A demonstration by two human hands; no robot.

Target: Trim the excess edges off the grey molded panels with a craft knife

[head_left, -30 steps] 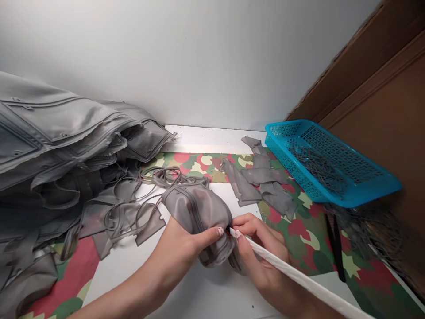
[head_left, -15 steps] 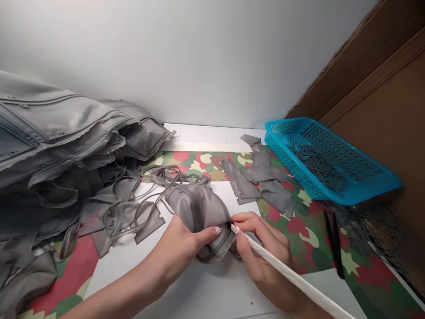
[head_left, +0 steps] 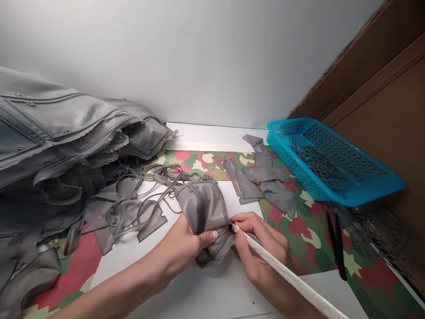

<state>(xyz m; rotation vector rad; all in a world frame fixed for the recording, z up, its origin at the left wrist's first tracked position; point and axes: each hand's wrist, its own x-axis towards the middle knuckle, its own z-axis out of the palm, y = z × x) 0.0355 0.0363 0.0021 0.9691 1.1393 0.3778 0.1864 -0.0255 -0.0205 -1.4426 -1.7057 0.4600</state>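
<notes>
A folded piece of grey rubbery sheet [head_left: 212,206] with raised seams is gripped by my left hand [head_left: 195,241], its thumb pressing on the front face. In my right hand [head_left: 262,243], a long white strip-like tool [head_left: 285,269] with a small dark tip is pinched between thumb and fingers. That tip meets the right edge of the sheet. The tool's other end runs out of view at the bottom right. Behind the sheet lie tangled grey cords [head_left: 166,177] and flat grey cut pieces [head_left: 151,221].
A large heap of grey moulded sheets [head_left: 63,115] fills the left side. Flat grey scraps [head_left: 245,181] lie further back. On the right stand a blue basket [head_left: 361,177] with thin grey strips, black tweezers [head_left: 337,246], more strips [head_left: 375,230] and a cardboard box [head_left: 381,84].
The grey sheet has been turned and bunched slightly, its top edge shifting right. The tool's tip stays at the sheet's right edge. My view has shifted slightly.
</notes>
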